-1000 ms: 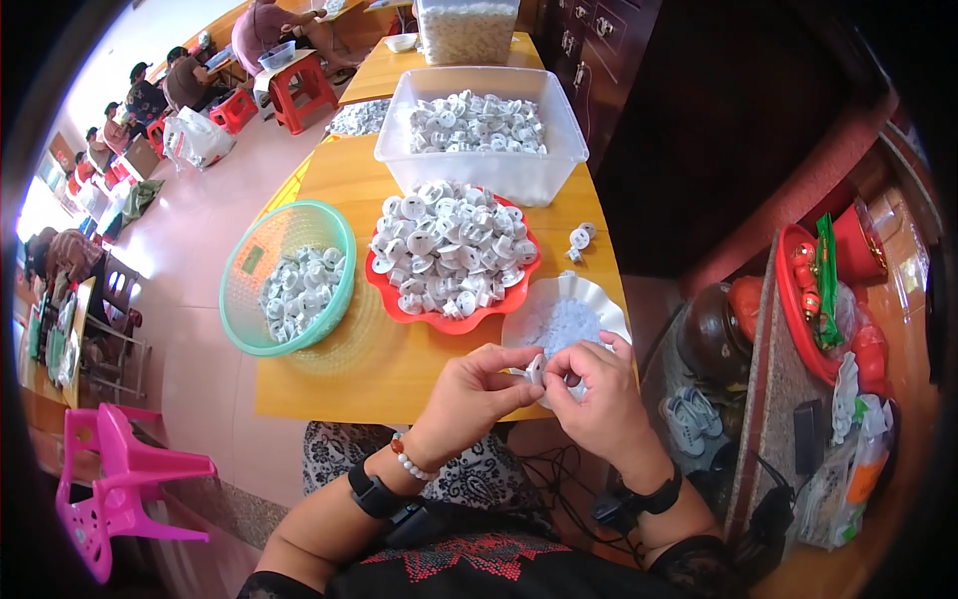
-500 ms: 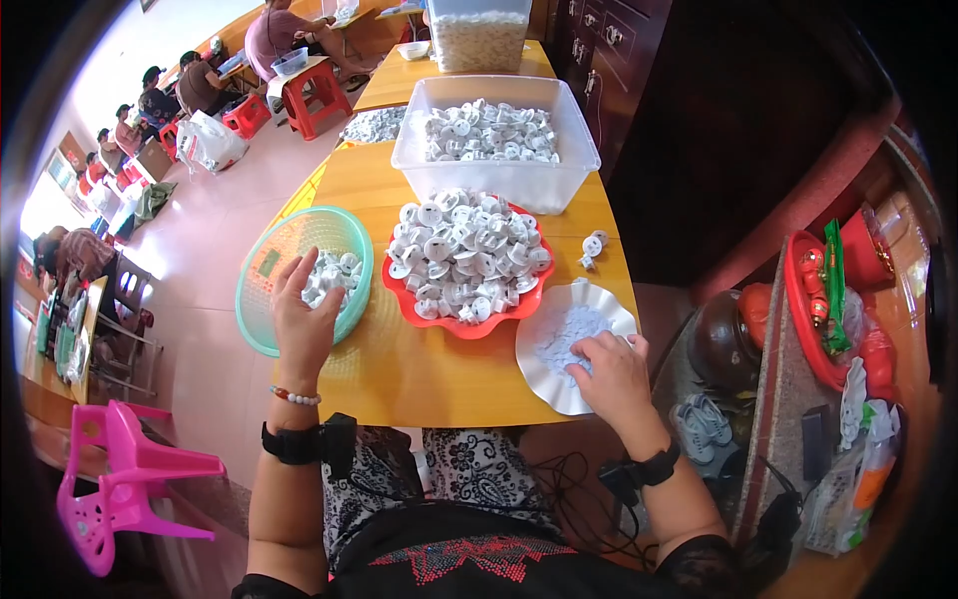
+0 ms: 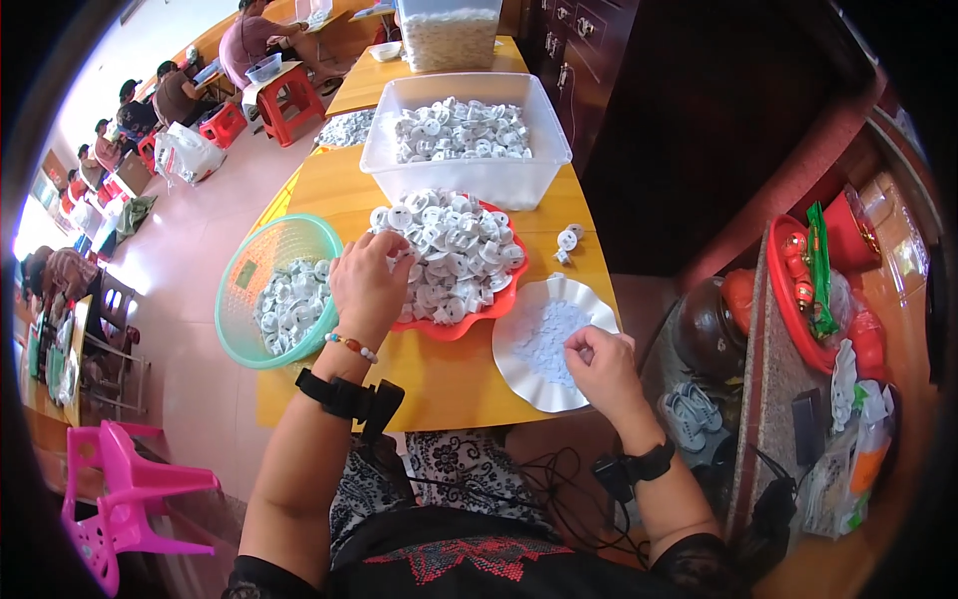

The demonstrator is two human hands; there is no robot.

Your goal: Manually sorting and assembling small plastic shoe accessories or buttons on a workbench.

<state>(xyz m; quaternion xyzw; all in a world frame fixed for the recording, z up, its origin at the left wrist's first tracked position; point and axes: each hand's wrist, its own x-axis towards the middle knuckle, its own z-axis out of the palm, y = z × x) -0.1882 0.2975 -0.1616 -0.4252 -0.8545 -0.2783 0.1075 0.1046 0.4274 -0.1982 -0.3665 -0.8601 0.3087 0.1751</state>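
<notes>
White caps are lying heaped on the red tray (image 3: pixel 477 317) mid-frame, where the left hand (image 3: pixel 369 285) is closing bent fingers on one, while the right hand (image 3: pixel 599 364) is pinching tiny bits over the white plate (image 3: pixel 529 384), lower right.

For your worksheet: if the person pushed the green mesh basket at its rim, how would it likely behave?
The green mesh basket would probably slide easily: it looks like thin plastic on a smooth yellow table. It is likely light, holding only a shallow layer of small white parts. It overhangs the table's left edge, so a push that way might tip it off.
</notes>
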